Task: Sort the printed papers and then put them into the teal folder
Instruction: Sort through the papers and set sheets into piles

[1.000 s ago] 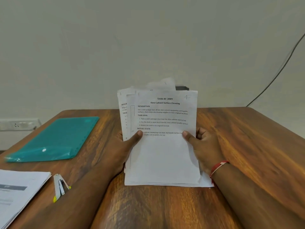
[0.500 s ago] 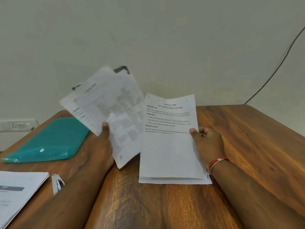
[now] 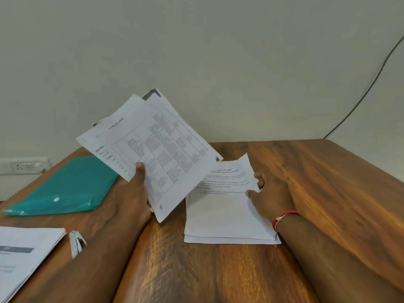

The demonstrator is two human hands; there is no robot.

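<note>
Mid-sort. Left hand (image 3: 133, 193) holds a fanned bundle of printed sheets (image 3: 153, 154) up off the table (image 3: 218, 270), tilted, thumb clamped on the front face near the lower-left edge; the rest of its fingers are behind the paper, so their spread can't be told beyond fingertips showing at the bottom edge. Lifting them likely keeps the unsorted sheets separate and readable: a table layout and a "TASK ID" header face the camera.

Right hand (image 3: 271, 193) pins the smaller stack (image 3: 223, 211) by its right edge, thumb on top, other fingers curled just behind the edge. The stack's near end rests on the table, far end raised slightly. Probably the already-sorted pile, steadied so it doesn't slide or fan.

Teal folder (image 3: 63, 189) lies flat at far left, flap closed as far as visible, well apart from both hands. Nothing filed yet.

Another paper pile (image 3: 24, 254) sits at the lower-left corner, with a small blurred item, possibly a stapler (image 3: 76, 243), just beside it.

Risk: loose fan in the left hand could slip, since only a thumb pinch is visible.
</note>
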